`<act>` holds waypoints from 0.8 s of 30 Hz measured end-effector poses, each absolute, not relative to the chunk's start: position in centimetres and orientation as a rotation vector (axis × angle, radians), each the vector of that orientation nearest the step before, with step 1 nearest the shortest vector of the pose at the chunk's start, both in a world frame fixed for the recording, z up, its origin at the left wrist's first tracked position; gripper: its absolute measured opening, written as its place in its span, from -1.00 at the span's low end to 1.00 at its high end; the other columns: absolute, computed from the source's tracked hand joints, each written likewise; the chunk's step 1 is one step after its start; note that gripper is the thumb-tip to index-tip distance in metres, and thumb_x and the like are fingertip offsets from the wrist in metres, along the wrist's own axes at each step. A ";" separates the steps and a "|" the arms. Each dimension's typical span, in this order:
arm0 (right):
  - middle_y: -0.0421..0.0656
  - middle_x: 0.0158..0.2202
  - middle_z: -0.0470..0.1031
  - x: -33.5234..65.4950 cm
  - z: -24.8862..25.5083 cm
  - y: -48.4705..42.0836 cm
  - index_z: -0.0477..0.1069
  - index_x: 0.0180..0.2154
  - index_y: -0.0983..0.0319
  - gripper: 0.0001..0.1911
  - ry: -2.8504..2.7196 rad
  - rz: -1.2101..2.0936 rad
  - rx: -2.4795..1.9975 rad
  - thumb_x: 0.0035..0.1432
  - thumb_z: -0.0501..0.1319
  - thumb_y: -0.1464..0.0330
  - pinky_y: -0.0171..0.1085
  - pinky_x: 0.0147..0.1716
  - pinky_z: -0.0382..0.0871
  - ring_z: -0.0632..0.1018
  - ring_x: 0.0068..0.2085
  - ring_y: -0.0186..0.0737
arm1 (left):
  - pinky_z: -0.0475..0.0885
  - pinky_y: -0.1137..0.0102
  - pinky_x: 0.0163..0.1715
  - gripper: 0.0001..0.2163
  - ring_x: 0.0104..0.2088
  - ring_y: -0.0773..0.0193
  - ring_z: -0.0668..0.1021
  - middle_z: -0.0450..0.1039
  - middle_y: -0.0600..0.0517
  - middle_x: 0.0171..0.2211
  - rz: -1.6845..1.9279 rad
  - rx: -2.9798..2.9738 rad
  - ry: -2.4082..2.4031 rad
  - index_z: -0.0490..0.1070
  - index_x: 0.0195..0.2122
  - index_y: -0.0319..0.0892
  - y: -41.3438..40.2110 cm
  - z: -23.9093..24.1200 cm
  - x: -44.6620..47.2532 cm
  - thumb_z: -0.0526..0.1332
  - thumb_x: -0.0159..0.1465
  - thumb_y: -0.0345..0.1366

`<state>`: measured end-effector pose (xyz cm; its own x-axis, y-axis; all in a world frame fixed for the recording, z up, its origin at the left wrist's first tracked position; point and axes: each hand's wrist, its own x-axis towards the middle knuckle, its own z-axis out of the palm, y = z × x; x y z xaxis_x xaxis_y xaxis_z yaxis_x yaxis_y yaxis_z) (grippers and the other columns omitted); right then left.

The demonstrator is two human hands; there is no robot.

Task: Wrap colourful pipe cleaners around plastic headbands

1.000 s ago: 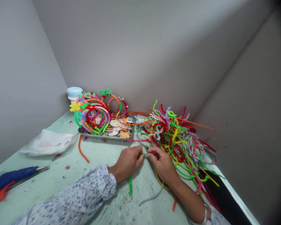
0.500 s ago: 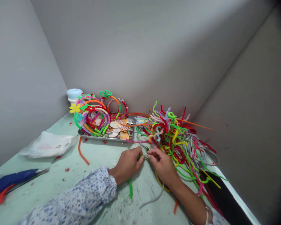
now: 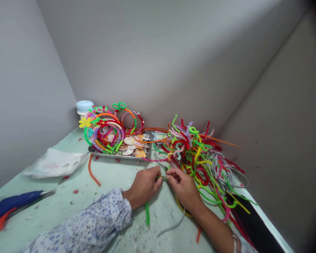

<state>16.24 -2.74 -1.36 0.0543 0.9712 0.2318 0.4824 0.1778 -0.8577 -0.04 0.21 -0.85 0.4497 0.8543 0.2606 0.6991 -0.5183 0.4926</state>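
My left hand (image 3: 145,183) and my right hand (image 3: 183,186) meet just above the table, both closed in a pinch. A thin green pipe cleaner (image 3: 164,177) runs between their fingertips. Below my left hand a green fuzzy length (image 3: 147,213) shows; I cannot tell whether it belongs to the same piece. A dark pointed tip, mostly hidden, lies just behind the fingers. Beside my right hand spreads a tangled heap of coloured pipe cleaners (image 3: 197,160). A grey pipe cleaner (image 3: 172,230) curves out from under my right wrist.
A metal tray (image 3: 121,156) of shells with pipe-cleaner headbands (image 3: 107,135) on it stands at the back. Behind it is a blue-lidded container (image 3: 84,105). On the left lie a plastic bag (image 3: 56,163) and a blue-and-red glue gun (image 3: 18,203). Grey walls enclose the table.
Both hands stay in nearly the same place, still pinching the green pipe cleaner. The whole view has shifted very slightly.
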 end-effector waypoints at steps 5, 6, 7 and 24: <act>-0.17 -0.37 0.54 16.3 -1.2 -2.7 0.44 -0.28 0.21 -0.85 -1.570 0.702 -1.424 0.10 0.13 0.35 -0.30 -0.35 0.37 0.52 -0.37 -0.24 | 0.08 0.47 -0.51 -0.93 -0.51 0.36 0.36 0.34 0.11 -0.53 0.696 2.393 1.324 0.27 -0.42 -0.14 0.1 -0.9 -0.1 0.08 0.19 -0.32; -0.16 -0.37 0.54 16.3 -1.2 -2.7 0.44 -0.29 0.22 -0.85 -1.569 0.705 -1.418 0.10 0.13 0.35 -0.30 -0.35 0.37 0.52 -0.37 -0.24 | 0.08 0.47 -0.51 -0.93 -0.51 0.36 0.36 0.34 0.11 -0.53 0.698 2.394 1.323 0.27 -0.43 -0.14 0.1 -0.9 -0.1 0.08 0.19 -0.32; -0.16 -0.37 0.54 16.2 -1.2 -2.7 0.44 -0.29 0.22 -0.84 -1.568 0.704 -1.415 0.09 0.13 0.35 -0.30 -0.36 0.37 0.52 -0.38 -0.24 | 0.08 0.47 -0.51 -0.93 -0.51 0.36 0.36 0.34 0.11 -0.53 0.701 2.393 1.321 0.27 -0.43 -0.14 0.1 -0.9 -0.1 0.08 0.19 -0.32; -0.16 -0.38 0.54 16.2 -1.0 -2.8 0.46 -0.30 0.21 -0.85 -1.565 0.684 -1.426 0.08 0.14 0.36 -0.30 -0.38 0.38 0.52 -0.40 -0.24 | 0.07 0.47 -0.52 -0.94 -0.54 0.37 0.34 0.33 0.12 -0.55 0.698 2.388 1.352 0.29 -0.44 -0.14 0.0 -0.8 0.0 0.10 0.17 -0.33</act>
